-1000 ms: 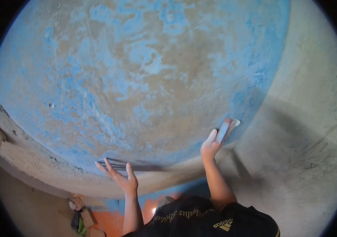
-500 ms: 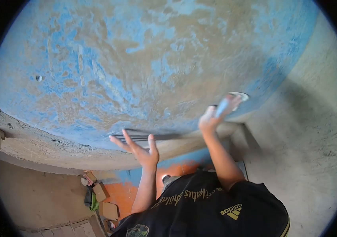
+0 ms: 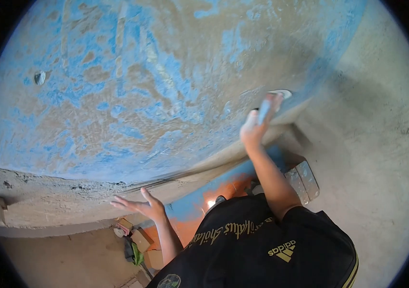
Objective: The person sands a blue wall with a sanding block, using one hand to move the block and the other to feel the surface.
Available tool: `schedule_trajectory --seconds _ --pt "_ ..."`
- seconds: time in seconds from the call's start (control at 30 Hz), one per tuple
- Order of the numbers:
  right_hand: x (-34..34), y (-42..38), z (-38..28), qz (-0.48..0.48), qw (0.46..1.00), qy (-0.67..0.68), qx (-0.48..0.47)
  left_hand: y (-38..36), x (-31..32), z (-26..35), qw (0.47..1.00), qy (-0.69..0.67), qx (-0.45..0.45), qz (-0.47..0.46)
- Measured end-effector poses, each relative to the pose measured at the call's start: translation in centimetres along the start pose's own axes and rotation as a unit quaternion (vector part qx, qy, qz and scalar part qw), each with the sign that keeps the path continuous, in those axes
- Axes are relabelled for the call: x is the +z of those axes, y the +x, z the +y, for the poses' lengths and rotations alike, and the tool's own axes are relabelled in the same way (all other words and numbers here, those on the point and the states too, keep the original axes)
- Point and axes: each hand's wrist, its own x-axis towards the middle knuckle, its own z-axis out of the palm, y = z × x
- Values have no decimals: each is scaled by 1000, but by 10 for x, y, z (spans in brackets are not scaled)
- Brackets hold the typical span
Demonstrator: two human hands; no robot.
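My right hand (image 3: 253, 128) is closed around a blurred hand tool (image 3: 281, 92) with a bluish body and a pale, rounded far edge. That pale edge lies at the patchy blue and brown painted wall (image 3: 190, 96), near its lower right part. The exact kind of tool I cannot tell. With fingers spread, my left hand (image 3: 143, 207) holds nothing. It hovers by the rough ledge (image 3: 60, 204) under the painted surface, and its shadow falls close to the fingertips.
A plain grey wall (image 3: 367, 158) rises on the right. Below are an orange and blue painted floor area (image 3: 192, 225) and a paint-spattered board (image 3: 303, 182). Cardboard pieces (image 3: 142, 239) and a green cloth (image 3: 137, 257) lie at lower left. A small hole (image 3: 40, 78) marks the painted wall.
The camera view has shifted. My right hand and its tool sit higher in view; my left hand has moved left and down, away from the painted surface, still spread.
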Motion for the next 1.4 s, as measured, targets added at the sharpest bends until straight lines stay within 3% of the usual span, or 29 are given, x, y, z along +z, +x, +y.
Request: schedule_trajectory --seconds 0.07,0.13,0.23,0.3,0.37,0.43,0.5,0.6,0.67,0.77,0.87,0.9,1.0,1.07,1.13,1.2,1.27,1.33,1.4 --pt "15 -28 -40 -35 996 23 -82 13 -5 -18 1000 -1 8 17" --pt "11 -68 -74 -142 980 8 -139 30 -10 -33 999 -7 12 36" --pt "2 -120 -43 -216 957 -38 -190 49 -7 -50 999 -35 19 36" --pt "-2 -108 -16 -144 962 -109 -207 58 -3 -56 998 -42 31 37" --pt "3 -80 -14 -71 995 -72 -14 56 1 -61 997 -43 47 37" --pt "8 -49 -19 -42 991 -5 124 51 -2 -61 996 -68 56 18" --pt "10 -22 -65 -4 992 24 120 49 -1 -68 995 -63 72 11" --pt "32 -36 -133 -7 998 3 -66 52 1 -68 994 -75 83 6" --pt "31 -66 -160 -85 986 -5 -143 51 -1 -69 993 -78 85 -2" --pt "31 -77 -144 -122 967 -56 -215 52 -3 -73 992 -84 92 -10" --pt "35 -45 -147 28 994 96 38 49 -6 -82 990 -98 94 -29" --pt "36 -39 -158 39 994 84 57 48 -10 -80 991 -98 82 -42" --pt "31 -61 -182 -107 963 -10 -247 47 -7 -86 990 -84 110 -29" --pt "34 -63 -171 -114 939 -42 -322 47 -6 -87 991 -81 105 -28" --pt "36 -56 -159 -61 966 -31 -251 47 -9 -87 990 -83 107 -35" --pt "42 -24 -154 53 998 25 -28 49 -13 -85 988 -95 115 -48" --pt "42 -19 -161 53 997 40 -41 49 -14 -89 987 -99 118 -49" --pt "33 -28 -163 -11 991 29 -132 48 -13 -90 987 -97 121 -48" --pt "20 -56 -162 -144 946 -7 -291 47 -12 -88 988 -84 123 -44"
